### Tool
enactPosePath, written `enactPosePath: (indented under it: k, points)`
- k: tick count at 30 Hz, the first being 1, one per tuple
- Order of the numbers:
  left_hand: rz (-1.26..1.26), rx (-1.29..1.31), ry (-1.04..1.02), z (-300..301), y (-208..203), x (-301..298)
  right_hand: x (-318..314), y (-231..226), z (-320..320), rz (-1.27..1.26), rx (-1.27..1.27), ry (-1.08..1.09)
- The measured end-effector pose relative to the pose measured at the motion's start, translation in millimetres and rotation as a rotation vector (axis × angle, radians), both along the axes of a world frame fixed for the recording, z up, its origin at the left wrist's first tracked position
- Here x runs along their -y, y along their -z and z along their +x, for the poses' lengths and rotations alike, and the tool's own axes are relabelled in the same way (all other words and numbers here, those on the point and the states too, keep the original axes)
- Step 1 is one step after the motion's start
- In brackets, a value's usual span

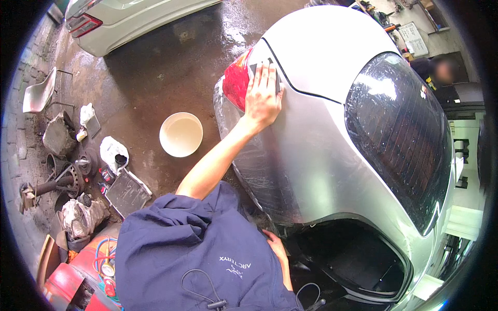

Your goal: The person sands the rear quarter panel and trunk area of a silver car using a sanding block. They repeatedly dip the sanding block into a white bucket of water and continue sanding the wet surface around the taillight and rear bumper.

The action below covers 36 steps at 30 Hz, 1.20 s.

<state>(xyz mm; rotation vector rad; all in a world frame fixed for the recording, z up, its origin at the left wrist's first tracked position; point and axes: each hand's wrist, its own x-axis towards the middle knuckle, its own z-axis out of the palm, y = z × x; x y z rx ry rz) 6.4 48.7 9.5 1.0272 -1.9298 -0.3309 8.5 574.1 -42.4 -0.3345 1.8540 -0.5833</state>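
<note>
My left hand [262,96] lies palm down on the rear corner of a silver car [306,135], its fingers together and stretched out. Under them is a dark grey sheet [253,68] that looks like sandpaper, its edges showing on both sides of the fingers. It is pressed where the red tail light [237,79] meets the body panel. Lower down, my right hand [273,242] rests at the car's lower edge beside the wheel arch, fingers loosely extended. Part of it is hidden by my dark blue jacket [192,249], and nothing shows in it.
A white basin [181,135] stands on the wet floor left of the car. Car parts, a dark panel [128,194] and a chair [41,92] line the left side. Another vehicle [124,23] is at the far left. A person [441,78] is at the far right.
</note>
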Motion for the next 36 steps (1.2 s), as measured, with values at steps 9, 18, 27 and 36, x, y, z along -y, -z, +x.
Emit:
enactPosePath:
  k: [9, 18, 27, 36]
  points:
    - [0.147, -0.015, -0.064, -19.7, -3.3, 37.9, -11.5, -19.2, -3.8, 0.132, 0.101, 0.114]
    - [0.09, 0.033, 0.045, 2.2, -10.9, 29.3, -1.9, -23.8, 2.8, 0.041, 0.03, 0.087]
    - [0.094, -0.043, 0.061, -0.5, -11.0, 37.8, -18.9, -15.7, -3.3, 0.189, 0.079, 0.184]
    - [0.092, 0.005, -0.016, 4.1, -13.1, 62.8, -42.3, 8.6, -9.7, 0.129, 0.096, 0.079]
